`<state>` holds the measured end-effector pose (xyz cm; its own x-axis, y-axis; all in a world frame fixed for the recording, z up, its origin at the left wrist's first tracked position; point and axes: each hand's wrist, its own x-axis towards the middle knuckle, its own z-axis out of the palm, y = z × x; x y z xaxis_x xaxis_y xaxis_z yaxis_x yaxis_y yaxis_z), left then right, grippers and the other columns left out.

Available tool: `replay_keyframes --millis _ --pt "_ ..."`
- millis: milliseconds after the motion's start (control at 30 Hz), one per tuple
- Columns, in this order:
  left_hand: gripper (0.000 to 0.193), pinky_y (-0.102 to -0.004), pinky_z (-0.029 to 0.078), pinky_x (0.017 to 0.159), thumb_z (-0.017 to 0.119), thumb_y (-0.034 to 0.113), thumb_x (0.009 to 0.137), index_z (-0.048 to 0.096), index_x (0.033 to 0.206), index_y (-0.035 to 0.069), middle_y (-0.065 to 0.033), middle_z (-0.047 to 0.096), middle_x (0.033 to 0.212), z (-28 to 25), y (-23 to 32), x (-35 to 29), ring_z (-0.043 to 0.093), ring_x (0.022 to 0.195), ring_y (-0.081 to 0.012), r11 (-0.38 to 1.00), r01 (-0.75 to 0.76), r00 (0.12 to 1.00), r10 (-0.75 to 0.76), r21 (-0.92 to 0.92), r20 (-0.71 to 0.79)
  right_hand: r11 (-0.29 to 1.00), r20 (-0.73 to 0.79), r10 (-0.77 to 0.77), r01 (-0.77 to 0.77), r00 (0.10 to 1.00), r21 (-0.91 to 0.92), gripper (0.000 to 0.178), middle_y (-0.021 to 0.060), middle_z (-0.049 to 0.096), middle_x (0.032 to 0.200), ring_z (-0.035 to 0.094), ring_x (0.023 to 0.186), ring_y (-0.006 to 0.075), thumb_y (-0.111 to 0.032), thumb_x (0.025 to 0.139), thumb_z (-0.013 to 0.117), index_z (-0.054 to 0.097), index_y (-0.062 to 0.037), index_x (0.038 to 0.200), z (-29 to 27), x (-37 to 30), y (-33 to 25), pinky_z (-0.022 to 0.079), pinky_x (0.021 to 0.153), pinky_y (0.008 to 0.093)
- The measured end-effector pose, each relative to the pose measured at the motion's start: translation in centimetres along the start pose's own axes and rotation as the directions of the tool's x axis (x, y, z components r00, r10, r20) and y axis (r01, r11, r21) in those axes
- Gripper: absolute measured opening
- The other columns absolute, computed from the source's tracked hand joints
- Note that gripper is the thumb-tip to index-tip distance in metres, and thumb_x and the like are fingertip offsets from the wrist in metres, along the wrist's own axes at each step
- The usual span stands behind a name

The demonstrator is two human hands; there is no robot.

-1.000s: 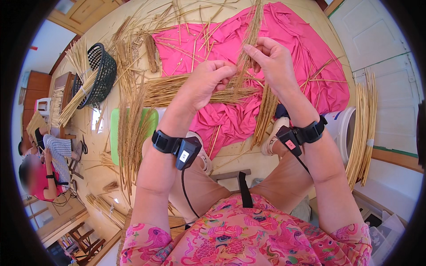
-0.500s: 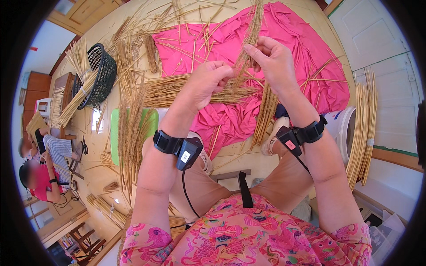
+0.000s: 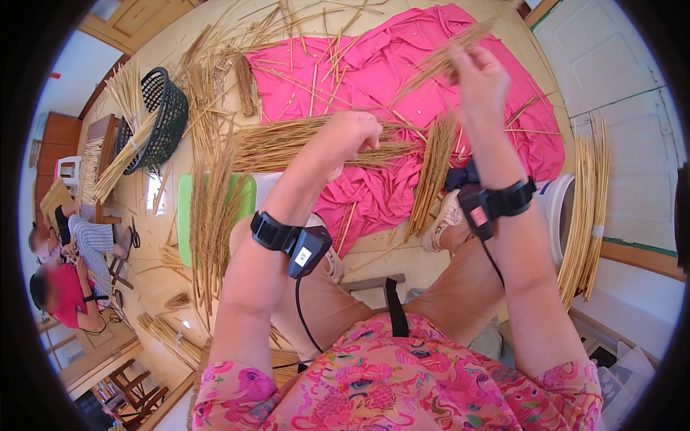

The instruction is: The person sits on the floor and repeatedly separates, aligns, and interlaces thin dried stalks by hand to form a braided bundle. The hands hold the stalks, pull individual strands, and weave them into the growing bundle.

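My right hand (image 3: 483, 80), somewhat blurred, is closed on a dry grass plume (image 3: 430, 66), held slantwise above the far part of the pink cloth (image 3: 496, 140). Its thin stem end trails off toward the upper right. My left hand (image 3: 346, 138) is curled, with fingers bent inward; whether anything is pinched in it is hidden. Below that hand lies a wide pile of grass plumes (image 3: 269, 147), spread across the cloth's near left part. A smaller plume bundle (image 3: 433, 169) stands between the pile and my right foot.
On the left are a dark green basket (image 3: 171, 122) with tied stalk bundles and a green board (image 3: 185, 215) under more plumes. A white bucket (image 3: 557, 205) and upright stalks (image 3: 586, 215) stand at right. Two people (image 3: 68, 287) sit far left. Loose stalks (image 3: 302, 21) litter the floor.
My right hand has moved up and to the right with the plume, which has swung from nearly upright to slanting. My left hand has dropped slightly and come away from the plume.
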<state>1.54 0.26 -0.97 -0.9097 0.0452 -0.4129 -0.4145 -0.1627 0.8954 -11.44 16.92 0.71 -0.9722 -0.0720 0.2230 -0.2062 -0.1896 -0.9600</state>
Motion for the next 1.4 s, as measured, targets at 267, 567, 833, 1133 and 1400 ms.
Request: replay_keyframes --millis 267,567,833,1133,1400 --pt "0.018 -0.0204 0.035 0.054 0.069 0.021 0.080 0.062 0.080 0.004 0.0044 0.053 0.069 -1.6 0.4 0.3 0.044 0.061 -0.0039 0.874 -0.101 0.963 0.205 0.476 -0.172 0.985 0.268 0.151 -0.166 0.951 0.036 0.015 -0.0006 0.062 0.071 0.051 0.055 0.0046 -0.013 0.085 0.068 0.065 -0.0013 0.093 -0.2 -1.4 -0.8 0.040 0.049 0.0192" --pt "0.013 -0.0234 0.043 0.055 0.068 0.007 0.073 0.062 0.084 0.003 -0.0025 0.055 0.074 1.2 1.9 -0.2 0.052 0.060 -0.0111 0.448 -0.584 0.520 0.847 0.677 -0.112 0.985 0.308 0.168 -0.170 0.936 -0.022 0.018 0.0010 0.065 0.076 0.054 0.060 0.0034 -0.014 0.086 0.067 0.064 -0.0015 0.098 1.1 -2.7 -0.7 0.041 0.050 0.0189" --pt "0.012 -0.0233 0.038 0.054 0.068 0.004 0.070 0.061 0.081 0.004 -0.0024 0.051 0.070 1.7 1.2 0.1 0.044 0.057 -0.0110 0.415 -0.531 0.519 0.849 0.739 -0.104 0.979 0.319 0.189 -0.203 0.929 0.010 0.018 0.0022 0.065 0.077 0.055 0.061 0.0042 -0.013 0.087 0.066 0.064 -0.0012 0.100 1.6 -2.9 -0.9 0.043 0.050 0.0193" --pt "0.011 -0.0234 0.039 0.053 0.068 0.006 0.070 0.065 0.080 0.002 -0.0025 0.053 0.069 1.7 1.2 0.0 0.045 0.057 -0.0096 0.458 -0.497 0.560 0.818 0.737 -0.131 0.977 0.322 0.204 -0.214 0.924 -0.004 0.018 0.0032 0.064 0.076 0.055 0.060 0.0057 -0.013 0.087 0.066 0.062 0.0001 0.099 1.6 -3.0 -0.6 0.044 0.051 0.0201" --pt "0.018 -0.0217 0.040 0.054 0.068 0.011 0.076 0.067 0.089 -0.001 0.0010 0.058 0.071 1.4 0.8 0.2 0.046 0.060 -0.0058 0.753 -0.425 0.775 0.590 0.503 -0.228 0.982 0.341 0.188 -0.188 0.921 -0.031 0.017 0.0025 0.065 0.078 0.056 0.061 0.0061 -0.013 0.087 0.065 0.063 -0.0017 0.099 1.4 -2.9 -0.1 0.044 0.052 0.0203"
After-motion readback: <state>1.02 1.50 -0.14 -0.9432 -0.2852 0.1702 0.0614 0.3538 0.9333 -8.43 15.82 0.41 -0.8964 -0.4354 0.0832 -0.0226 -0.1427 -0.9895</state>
